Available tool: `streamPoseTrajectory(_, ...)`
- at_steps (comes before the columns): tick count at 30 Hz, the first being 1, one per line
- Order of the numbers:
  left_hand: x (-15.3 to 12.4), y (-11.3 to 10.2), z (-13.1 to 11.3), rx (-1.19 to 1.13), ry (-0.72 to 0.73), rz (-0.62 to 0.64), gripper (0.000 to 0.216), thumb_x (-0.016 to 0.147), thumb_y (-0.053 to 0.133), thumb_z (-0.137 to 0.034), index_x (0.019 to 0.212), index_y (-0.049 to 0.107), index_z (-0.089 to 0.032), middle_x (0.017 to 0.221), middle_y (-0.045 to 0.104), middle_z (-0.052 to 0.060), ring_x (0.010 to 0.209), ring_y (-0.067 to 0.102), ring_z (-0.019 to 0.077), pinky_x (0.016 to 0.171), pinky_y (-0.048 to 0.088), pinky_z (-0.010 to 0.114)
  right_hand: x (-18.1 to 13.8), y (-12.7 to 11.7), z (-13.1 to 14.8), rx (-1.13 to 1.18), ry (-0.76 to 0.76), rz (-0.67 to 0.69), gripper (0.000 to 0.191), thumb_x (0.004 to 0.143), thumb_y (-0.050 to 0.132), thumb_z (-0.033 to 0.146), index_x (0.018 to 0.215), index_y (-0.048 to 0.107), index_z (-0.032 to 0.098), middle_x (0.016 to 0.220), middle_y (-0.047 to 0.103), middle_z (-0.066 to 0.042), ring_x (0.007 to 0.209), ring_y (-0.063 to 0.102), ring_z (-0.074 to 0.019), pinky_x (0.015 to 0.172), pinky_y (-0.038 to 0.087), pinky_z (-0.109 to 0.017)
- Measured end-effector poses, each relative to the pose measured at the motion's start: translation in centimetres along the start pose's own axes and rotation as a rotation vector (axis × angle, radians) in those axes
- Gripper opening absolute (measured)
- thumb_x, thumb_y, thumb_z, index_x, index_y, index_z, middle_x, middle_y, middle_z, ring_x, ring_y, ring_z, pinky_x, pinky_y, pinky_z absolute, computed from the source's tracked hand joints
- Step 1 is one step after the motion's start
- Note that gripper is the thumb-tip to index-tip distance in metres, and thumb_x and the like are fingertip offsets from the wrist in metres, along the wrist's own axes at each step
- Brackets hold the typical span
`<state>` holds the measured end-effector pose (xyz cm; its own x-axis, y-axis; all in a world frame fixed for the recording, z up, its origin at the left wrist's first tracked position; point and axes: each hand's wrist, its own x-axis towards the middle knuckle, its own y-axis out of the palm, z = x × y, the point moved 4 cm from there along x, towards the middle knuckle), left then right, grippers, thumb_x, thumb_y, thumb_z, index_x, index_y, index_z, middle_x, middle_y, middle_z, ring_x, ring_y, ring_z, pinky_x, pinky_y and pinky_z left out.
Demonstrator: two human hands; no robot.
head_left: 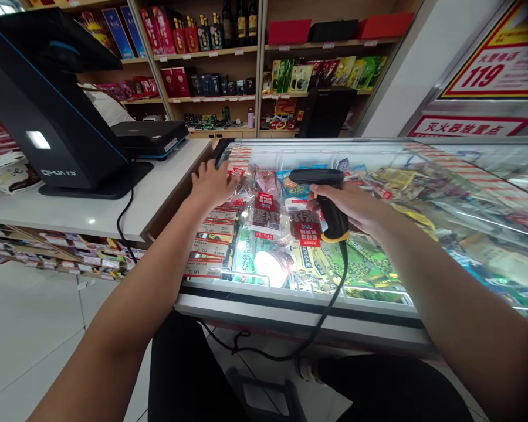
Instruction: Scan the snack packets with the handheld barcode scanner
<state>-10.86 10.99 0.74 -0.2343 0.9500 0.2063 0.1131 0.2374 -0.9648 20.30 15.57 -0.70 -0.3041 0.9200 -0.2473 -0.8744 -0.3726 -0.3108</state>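
My right hand (pixel 354 205) is wrapped round the grip of a black handheld barcode scanner (pixel 323 193) with a yellow band at its base. The scanner's head points left, over the glass-topped freezer (pixel 299 305). Its black cable (pixel 330 310) hangs down to the floor. My left hand (pixel 211 183) reaches to the freezer's left end, fingers curled on a clear-wrapped packet (pixel 242 184) lying among the frozen goods. Red-labelled packets (pixel 266 214) lie between my two hands.
A white counter (pixel 92 214) on the left carries a black till screen (pixel 48 117) and a black printer (pixel 152 138). Shelves (pixel 229 53) of bottles, boxes and snacks line the back wall. A red sign (pixel 497 64) hangs at right. White floor tiles (pixel 30 328) lie below.
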Motion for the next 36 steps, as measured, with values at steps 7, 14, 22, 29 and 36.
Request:
streamPoseTrajectory(7,-0.1,2.0,0.4,-0.123,-0.139,0.218,0.084,0.103,0.038,-0.068,0.175,0.028,-0.026,0.181,0.019,0.025,0.161,0.036,0.0511,0.119,0.046,0.063,0.8,-1.1,-0.8,-0.586,0.014,-0.056,0.045,0.094,0.068,0.064,0.097,0.072,0.019,0.084,0.073,-0.015,0.067,0.066,-0.0263,0.056,0.049,-0.04)
streamPoseTrajectory(14,-1.8,1.1,-3.2,0.07,-0.007,0.075,0.083,0.107,0.033,-0.066,0.174,0.026,-0.018,0.184,0.01,0.024,0.169,0.012,0.0499,0.132,0.01,0.076,1.1,-1.5,-1.1,-0.547,0.015,-0.015,0.039,0.092,0.073,0.058,0.105,0.072,0.021,0.087,0.073,-0.014,0.069,0.069,-0.0257,0.055,0.048,-0.037)
streamPoseTrajectory(22,-6.2,2.9,-8.8,-0.068,0.592,0.301,0.074,0.107,0.042,-0.062,0.171,0.034,-0.026,0.177,0.035,0.016,0.167,0.024,0.0405,0.133,0.028,0.063,0.5,-1.7,-0.6,-0.434,0.015,-0.013,0.042,0.082,0.084,0.057,0.1,0.07,0.022,0.075,0.07,-0.01,0.062,0.066,-0.025,0.046,0.049,-0.036)
streamPoseTrajectory(29,-8.2,4.0,-10.2,-0.03,0.695,0.391,0.1,0.095,0.069,-0.061,0.175,0.024,-0.023,0.178,0.032,0.021,0.167,0.025,0.0418,0.132,0.03,0.061,0.1,-2.0,-0.1,-0.374,-0.063,0.02,0.033,0.081,0.086,0.049,0.087,0.068,0.022,0.07,0.067,-0.01,0.057,0.066,-0.025,0.043,0.049,-0.036)
streamPoseTrajectory(36,-8.2,3.9,-10.6,0.03,0.739,0.293,0.072,0.103,0.063,-0.057,0.166,0.047,-0.027,0.17,0.044,0.018,0.16,0.038,0.0392,0.129,0.036,0.057,-0.3,-4.2,0.2,-0.232,-0.019,0.039,0.03,0.078,0.088,0.044,0.088,0.069,0.023,0.067,0.067,-0.01,0.059,0.064,-0.025,0.045,0.051,-0.036)
